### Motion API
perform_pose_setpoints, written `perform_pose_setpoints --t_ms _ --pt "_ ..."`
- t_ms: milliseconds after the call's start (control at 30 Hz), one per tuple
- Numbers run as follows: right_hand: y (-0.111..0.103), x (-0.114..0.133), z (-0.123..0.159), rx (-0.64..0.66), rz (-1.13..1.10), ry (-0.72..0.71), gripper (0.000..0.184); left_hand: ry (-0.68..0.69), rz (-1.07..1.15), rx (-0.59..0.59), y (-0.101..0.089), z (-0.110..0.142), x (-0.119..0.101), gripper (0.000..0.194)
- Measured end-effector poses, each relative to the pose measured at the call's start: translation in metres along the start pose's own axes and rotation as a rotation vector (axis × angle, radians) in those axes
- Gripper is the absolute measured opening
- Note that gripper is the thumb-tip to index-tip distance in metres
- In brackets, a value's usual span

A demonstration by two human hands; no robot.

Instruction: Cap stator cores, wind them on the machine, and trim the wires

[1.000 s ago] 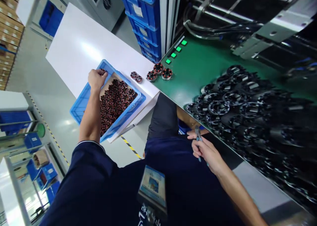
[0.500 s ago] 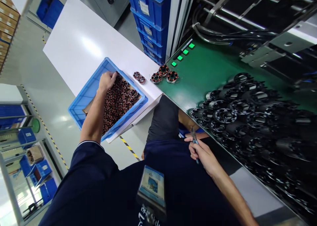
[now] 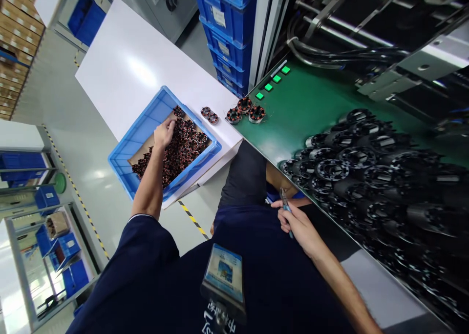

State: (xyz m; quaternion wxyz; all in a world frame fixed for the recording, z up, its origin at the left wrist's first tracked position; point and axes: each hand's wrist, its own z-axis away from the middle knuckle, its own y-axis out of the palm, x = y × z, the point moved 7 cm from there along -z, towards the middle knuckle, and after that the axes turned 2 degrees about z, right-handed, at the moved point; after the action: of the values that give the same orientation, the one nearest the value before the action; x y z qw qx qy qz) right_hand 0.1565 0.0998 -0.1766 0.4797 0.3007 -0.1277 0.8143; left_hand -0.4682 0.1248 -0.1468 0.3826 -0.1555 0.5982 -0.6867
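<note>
My left hand (image 3: 164, 133) reaches into a blue plastic bin (image 3: 136, 125), its fingers curled at the edge of a heap of small copper-wound motor stators (image 3: 179, 146). Whatever the fingers hold is hidden. One stator (image 3: 178, 111) lies on cardboard just beyond this hand. Low over my lap, my right hand (image 3: 297, 221) is closed round a pair of blue-handled pliers (image 3: 285, 204), jaws pointing up and away from me. Two stators (image 3: 209, 115) sit on the white table beside the bin, and three more stators (image 3: 245, 105) stand on the near corner of the green bench.
Black cylindrical housings (image 3: 361, 163) are piled along the green bench (image 3: 289, 114) at right. Four green-lit buttons (image 3: 277, 79) line its far edge, with machine hoses (image 3: 322, 55) beyond. Stacked blue crates (image 3: 229, 36) rise behind the white table (image 3: 120, 75).
My left hand has drawn back a little toward me inside the bin, uncovering a stator near the far end. My right hand keeps the pliers almost in place. The view has shifted slightly.
</note>
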Motion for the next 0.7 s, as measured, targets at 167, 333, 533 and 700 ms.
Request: perform_pose_setpoints --t_ms 167,333,533,700 --pt "0.008 0.007 0.0 0.023 0.046 -0.055 0.049 0.051 0.022 0.018 0.0 0.02 -0.007 0.063" --pt "-0.006 0.007 0.008 0.011 0.221 -0.155 0.044 0.016 0.039 -0.04 -0.045 0.036 0.03 0.077" --pt "0.018 0.049 0.013 0.037 0.572 -0.471 0.029 -0.083 0.078 0.092 -0.064 0.063 0.081 0.078" --pt "0.135 0.139 -0.013 0.2 0.91 -0.853 0.021 0.012 0.122 0.113 -0.039 0.059 0.066 0.065"
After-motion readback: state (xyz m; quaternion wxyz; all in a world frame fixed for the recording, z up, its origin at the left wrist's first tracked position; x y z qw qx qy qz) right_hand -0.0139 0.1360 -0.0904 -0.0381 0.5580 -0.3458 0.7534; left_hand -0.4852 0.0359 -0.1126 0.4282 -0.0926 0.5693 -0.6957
